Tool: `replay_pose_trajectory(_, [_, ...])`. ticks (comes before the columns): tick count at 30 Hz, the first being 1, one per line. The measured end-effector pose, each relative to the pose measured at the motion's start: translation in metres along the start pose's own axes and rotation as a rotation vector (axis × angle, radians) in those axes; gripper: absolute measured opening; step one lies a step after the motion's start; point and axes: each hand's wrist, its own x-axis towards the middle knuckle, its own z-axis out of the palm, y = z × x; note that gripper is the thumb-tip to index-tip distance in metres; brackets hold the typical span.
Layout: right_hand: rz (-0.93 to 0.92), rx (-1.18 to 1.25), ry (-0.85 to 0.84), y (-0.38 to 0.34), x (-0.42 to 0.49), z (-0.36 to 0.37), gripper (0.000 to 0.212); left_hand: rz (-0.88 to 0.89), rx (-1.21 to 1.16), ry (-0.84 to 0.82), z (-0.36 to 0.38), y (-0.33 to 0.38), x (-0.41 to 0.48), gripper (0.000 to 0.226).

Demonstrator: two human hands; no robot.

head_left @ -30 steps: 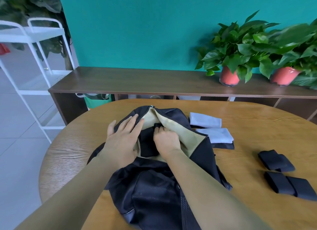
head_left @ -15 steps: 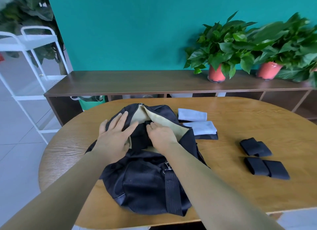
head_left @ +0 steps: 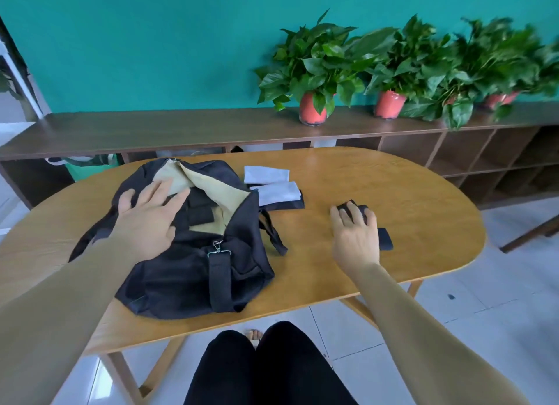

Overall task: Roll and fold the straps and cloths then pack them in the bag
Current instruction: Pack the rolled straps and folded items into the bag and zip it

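Head view, and the left hand (head_left: 148, 220) lies flat with fingers spread wide on the flap of the black bag (head_left: 187, 268), which sits on the left of the table (head_left: 417, 211) with its tan lining gaping and a dark packed strap (head_left: 198, 214) just showing inside, its lower end lost in shadow. Over on the right, the right hand (head_left: 355, 238) curls its fingers over a black strap roll (head_left: 361, 208) and hides most of it, while a second black roll (head_left: 384, 239) pokes out past the palm. Just beyond the bag lie two pale folded cloths (head_left: 266, 175), the nearer on a mostly covered dark cloth (head_left: 286, 204), and the potted plants (head_left: 499, 60) at far right are blurred.
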Motion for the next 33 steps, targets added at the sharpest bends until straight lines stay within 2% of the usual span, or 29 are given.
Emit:
replay_pose_trajectory(3, [0.019,-0.117,-0.28,0.019,-0.017,0.012,0.066,-0.005,0.025,-0.012,-0.001,0.007,-0.002,0.074])
replay_pose_trajectory(5, [-0.02,-0.142,-0.326,0.022,-0.021,0.018,0.053,-0.008,0.033,-0.024,-0.001,0.007,-0.004,0.075])
replay_pose_trajectory(8, [-0.04,-0.102,-0.293,0.021,-0.021,0.021,0.03,-0.027,0.065,-0.038,-0.004,0.002,-0.008,0.073])
replay_pose_trajectory(10, [-0.042,-0.102,-0.238,0.018,-0.019,0.024,0.015,-0.049,0.088,-0.047,-0.005,-0.003,-0.011,0.072])
replay_pose_trajectory(11, [-0.042,-0.103,-0.192,0.016,-0.019,0.027,0.014,-0.063,0.095,-0.055,-0.006,-0.007,-0.013,0.071])
replay_pose_trajectory(18, [-0.084,-0.074,-0.04,0.002,-0.022,0.027,0.033,-0.096,0.091,-0.083,-0.008,-0.027,-0.018,0.073])
replay_pose_trajectory(23, [0.018,0.074,0.273,-0.019,0.008,0.004,0.024,-0.097,0.052,-0.064,-0.003,-0.044,-0.008,0.072])
replay_pose_trajectory(25, [-0.012,0.123,0.441,-0.042,0.028,-0.014,0.026,-0.087,0.029,-0.053,0.0,-0.05,-0.004,0.068])
replay_pose_trajectory(28, [-0.118,0.2,0.588,-0.102,0.051,-0.047,0.026,-0.072,-0.022,-0.031,0.005,-0.054,0.001,0.06])
replay_pose_trajectory(30, [-0.196,0.251,0.612,-0.15,0.058,-0.065,0.026,-0.061,-0.033,-0.032,0.01,-0.056,0.004,0.062])
replay_pose_trajectory(33, [-0.322,0.28,0.563,-0.21,0.062,-0.065,0.037,-0.053,-0.054,-0.038,0.019,-0.06,0.005,0.071])
